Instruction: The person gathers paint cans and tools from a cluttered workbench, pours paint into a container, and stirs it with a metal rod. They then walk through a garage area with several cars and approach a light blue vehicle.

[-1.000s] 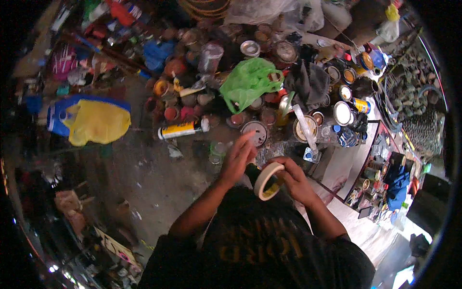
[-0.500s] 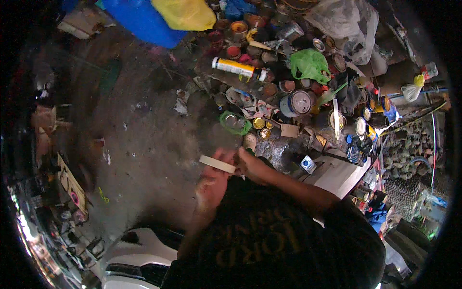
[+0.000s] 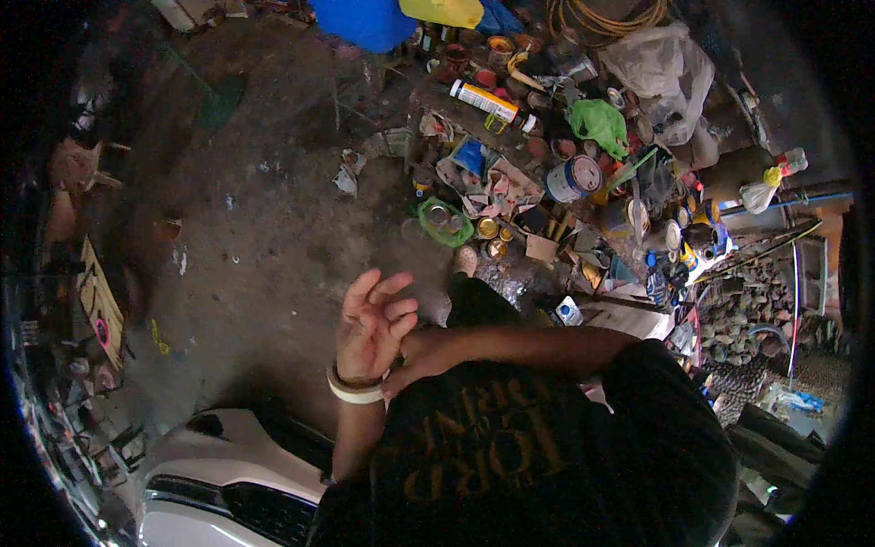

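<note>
My left hand (image 3: 375,326) is raised, palm showing, with its fingers apart and slightly curled. A pale cream roll of tape (image 3: 355,396) encircles my left wrist like a bracelet. My right hand (image 3: 415,362) reaches across my body and grips the roll at its right side; its fingertips are partly hidden behind the left wrist.
Ahead on the right lies a crowd of paint cans (image 3: 574,179), a yellow-and-white cartridge tube (image 3: 492,105) and a green plastic bag (image 3: 599,128). A light-coloured car (image 3: 205,456) stands at lower left. Dark bare floor (image 3: 264,228) stretches to the left.
The roll of tape, earlier held in front of my fingers, has passed over my left hand onto the wrist. My left hand has opened upward, and my right hand has moved nearer my body.
</note>
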### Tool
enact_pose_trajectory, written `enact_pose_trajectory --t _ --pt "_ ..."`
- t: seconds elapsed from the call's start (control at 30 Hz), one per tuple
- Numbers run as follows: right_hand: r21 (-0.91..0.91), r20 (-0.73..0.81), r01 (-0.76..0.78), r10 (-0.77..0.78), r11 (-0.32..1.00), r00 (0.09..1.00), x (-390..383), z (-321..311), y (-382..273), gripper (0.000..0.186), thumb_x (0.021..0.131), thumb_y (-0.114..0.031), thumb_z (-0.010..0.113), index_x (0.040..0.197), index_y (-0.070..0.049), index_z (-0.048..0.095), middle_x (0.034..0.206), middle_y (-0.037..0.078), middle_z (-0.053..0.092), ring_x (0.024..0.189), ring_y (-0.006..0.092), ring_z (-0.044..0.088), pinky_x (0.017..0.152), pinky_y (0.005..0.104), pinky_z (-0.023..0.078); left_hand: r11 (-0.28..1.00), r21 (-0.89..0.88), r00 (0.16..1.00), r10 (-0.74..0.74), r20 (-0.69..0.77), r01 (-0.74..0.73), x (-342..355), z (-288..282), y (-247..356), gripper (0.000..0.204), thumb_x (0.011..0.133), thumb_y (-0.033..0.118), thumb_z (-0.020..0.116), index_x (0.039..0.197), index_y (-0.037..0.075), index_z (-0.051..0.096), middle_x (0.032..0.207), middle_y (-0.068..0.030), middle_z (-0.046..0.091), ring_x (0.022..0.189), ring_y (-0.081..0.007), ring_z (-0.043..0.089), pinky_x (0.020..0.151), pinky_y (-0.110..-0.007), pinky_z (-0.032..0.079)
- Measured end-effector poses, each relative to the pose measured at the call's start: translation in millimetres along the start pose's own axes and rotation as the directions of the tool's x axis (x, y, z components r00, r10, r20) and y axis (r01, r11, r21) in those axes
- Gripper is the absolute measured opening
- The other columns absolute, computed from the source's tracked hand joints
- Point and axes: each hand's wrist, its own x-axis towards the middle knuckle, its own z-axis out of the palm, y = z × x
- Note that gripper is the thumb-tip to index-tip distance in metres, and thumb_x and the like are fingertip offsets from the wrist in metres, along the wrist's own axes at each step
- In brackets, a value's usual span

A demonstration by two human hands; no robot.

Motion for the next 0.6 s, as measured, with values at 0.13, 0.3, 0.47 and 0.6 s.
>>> enact_pose_trajectory --t 0.13,0.3,0.47,0.6 --pt "-0.091 -0.022 0.119 -0.121 0.989 0.992 0.9 6.8 4.0 0.073 0.08 -0.047 0.078 0.127 0.002 0.053 0.127 0.018 0.059 0.116 0.0302 0.057 0.097 0.0396 0.047 0.989 0.141 0.998 -0.028 -0.055 0.035 21.2 18.2 -0.9 0.061 0.096 0.034 0.063 0.145 0.006 0.04 0.139 -0.0254 0.05 0.119 -0.0334 0.058 0.099 -0.046 0.052" --pt "-0.158 -0.281 -0.035 -0.011 0.987 0.96 -4.0 -45.1 85.1 0.052 0.09 -0.048 0.068 0.113 -0.002 0.065 0.111 0.015 0.065 0.099 0.0282 0.064 0.086 0.0398 0.051 0.94 0.291 0.945 -0.077 -0.318 0.175 33.4 -35.0 -13.3 0.06 0.096 0.045 0.06 0.138 0.005 0.046 0.131 -0.0189 0.057 0.116 -0.0274 0.058 0.1 -0.044 0.049" --pt "-0.31 -0.572 -0.41 0.177 0.858 0.801 -31.6 -148.5 283.5 0.032 0.093 -0.029 0.062 0.11 -0.001 0.065 0.107 0.019 0.064 0.1 0.033 0.062 0.086 0.0408 0.049 0.941 0.149 0.692 -0.111 -0.713 0.304 13.6 -139.8 -64.3 0.055 0.099 0.045 0.056 0.134 0.003 0.049 0.122 -0.0139 0.061 0.112 -0.0225 0.058 0.099 -0.04 0.047" --pt "-0.413 -0.686 -0.697 0.304 0.586 0.661 -41.9 -229.8 448.6 0.033 0.094 -0.022 0.054 0.118 0.0 0.058 0.114 0.025 0.062 0.106 0.04 0.061 0.092 0.0456 0.049 0.958 -0.016 0.455 -0.151 -0.877 0.287 -13.5 -234.8 -131.0 0.048 0.101 0.038 0.052 0.134 0.004 0.049 0.122 -0.0114 0.061 0.11 -0.0214 0.059 0.097 -0.038 0.046"
